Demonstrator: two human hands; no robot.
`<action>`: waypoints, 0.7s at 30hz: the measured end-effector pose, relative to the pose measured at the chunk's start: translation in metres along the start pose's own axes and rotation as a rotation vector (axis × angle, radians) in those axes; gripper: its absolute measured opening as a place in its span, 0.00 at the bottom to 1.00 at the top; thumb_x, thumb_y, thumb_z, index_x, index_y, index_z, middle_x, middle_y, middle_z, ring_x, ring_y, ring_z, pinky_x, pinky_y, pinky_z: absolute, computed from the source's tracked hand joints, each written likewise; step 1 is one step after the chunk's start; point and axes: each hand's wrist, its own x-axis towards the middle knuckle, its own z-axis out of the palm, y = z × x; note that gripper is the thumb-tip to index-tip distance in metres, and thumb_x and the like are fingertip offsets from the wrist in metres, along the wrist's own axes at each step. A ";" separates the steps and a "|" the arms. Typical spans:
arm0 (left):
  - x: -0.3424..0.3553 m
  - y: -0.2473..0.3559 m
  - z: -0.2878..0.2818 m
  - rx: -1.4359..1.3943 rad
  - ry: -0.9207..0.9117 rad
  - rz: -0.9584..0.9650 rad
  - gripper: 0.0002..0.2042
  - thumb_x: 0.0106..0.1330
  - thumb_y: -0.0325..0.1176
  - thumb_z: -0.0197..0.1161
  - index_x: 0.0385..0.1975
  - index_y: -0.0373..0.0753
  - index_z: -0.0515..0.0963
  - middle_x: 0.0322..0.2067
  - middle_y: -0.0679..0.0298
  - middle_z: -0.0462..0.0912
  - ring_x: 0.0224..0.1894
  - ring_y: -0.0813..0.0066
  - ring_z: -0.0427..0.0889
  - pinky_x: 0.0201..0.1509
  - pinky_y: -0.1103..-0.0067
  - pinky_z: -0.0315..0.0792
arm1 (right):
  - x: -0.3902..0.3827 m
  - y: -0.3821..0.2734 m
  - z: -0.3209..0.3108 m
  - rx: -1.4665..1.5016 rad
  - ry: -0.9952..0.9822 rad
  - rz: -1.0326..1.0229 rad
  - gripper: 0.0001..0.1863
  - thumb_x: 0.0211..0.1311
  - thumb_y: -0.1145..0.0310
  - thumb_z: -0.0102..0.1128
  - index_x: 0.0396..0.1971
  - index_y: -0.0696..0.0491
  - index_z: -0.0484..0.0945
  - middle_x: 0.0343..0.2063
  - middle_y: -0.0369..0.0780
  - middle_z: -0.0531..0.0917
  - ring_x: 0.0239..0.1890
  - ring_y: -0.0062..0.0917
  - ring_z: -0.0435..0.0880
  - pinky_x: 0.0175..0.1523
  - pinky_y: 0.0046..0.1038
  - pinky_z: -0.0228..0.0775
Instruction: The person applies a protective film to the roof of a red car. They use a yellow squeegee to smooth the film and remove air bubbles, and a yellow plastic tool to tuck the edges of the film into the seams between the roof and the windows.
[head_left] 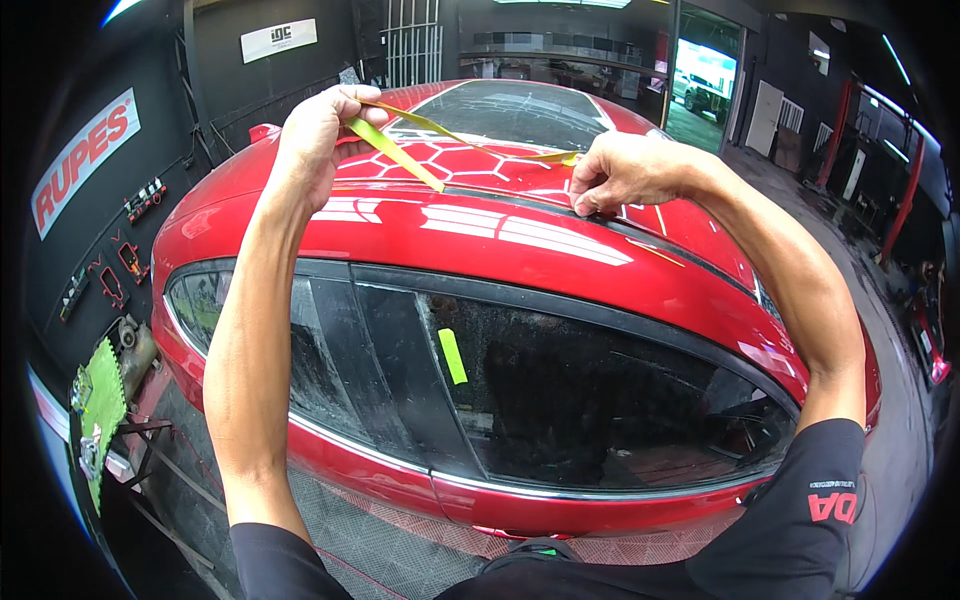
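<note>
My left hand (325, 135) is raised over the far left part of the red car's roof (390, 232), its fingers closed on a strip of yellow-green masking tape (400, 158). One length of the tape slants down to the black roof trim (510, 205). Another, darker yellow length stretches right, twisting, as far as my right hand (625, 170). That hand is bent down at the wrist, thumb and fingertips pinched against the trim; what lies between them is hidden. A short piece of the same tape (453, 356) sticks to the side window (600, 390).
Left of the car, tools hang on a dark wall (110, 110), and a green mat (103, 410) covers a stand. Patterned floor tiles (390, 540) lie along the car's near side. Grey floor (840, 250) runs along the right, toward an open doorway (705, 90) at the back.
</note>
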 end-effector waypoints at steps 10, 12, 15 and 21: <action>-0.002 -0.006 -0.006 0.069 -0.020 0.029 0.14 0.73 0.31 0.47 0.47 0.37 0.82 0.34 0.65 0.87 0.41 0.77 0.83 0.51 0.74 0.77 | 0.006 0.008 0.008 -0.176 0.061 -0.139 0.08 0.69 0.71 0.64 0.39 0.61 0.85 0.27 0.42 0.86 0.33 0.23 0.85 0.41 0.30 0.78; -0.003 -0.008 -0.008 0.073 -0.025 0.034 0.14 0.73 0.31 0.47 0.47 0.38 0.82 0.34 0.66 0.87 0.41 0.78 0.83 0.51 0.75 0.76 | 0.005 0.008 0.011 -0.189 0.103 -0.163 0.09 0.68 0.72 0.63 0.39 0.61 0.86 0.27 0.44 0.86 0.32 0.28 0.86 0.41 0.33 0.77; -0.004 -0.005 -0.007 0.097 -0.031 0.041 0.14 0.73 0.31 0.47 0.46 0.38 0.82 0.34 0.67 0.87 0.40 0.78 0.82 0.50 0.77 0.75 | 0.001 0.013 0.010 -0.174 0.149 -0.245 0.10 0.67 0.73 0.62 0.42 0.60 0.87 0.31 0.46 0.89 0.32 0.30 0.88 0.42 0.34 0.79; -0.001 -0.007 -0.006 0.120 -0.045 0.060 0.15 0.72 0.32 0.47 0.46 0.38 0.82 0.33 0.67 0.87 0.40 0.78 0.82 0.49 0.77 0.75 | 0.007 0.010 0.006 -0.207 0.062 -0.162 0.07 0.60 0.75 0.65 0.36 0.60 0.86 0.28 0.44 0.85 0.32 0.29 0.84 0.40 0.32 0.77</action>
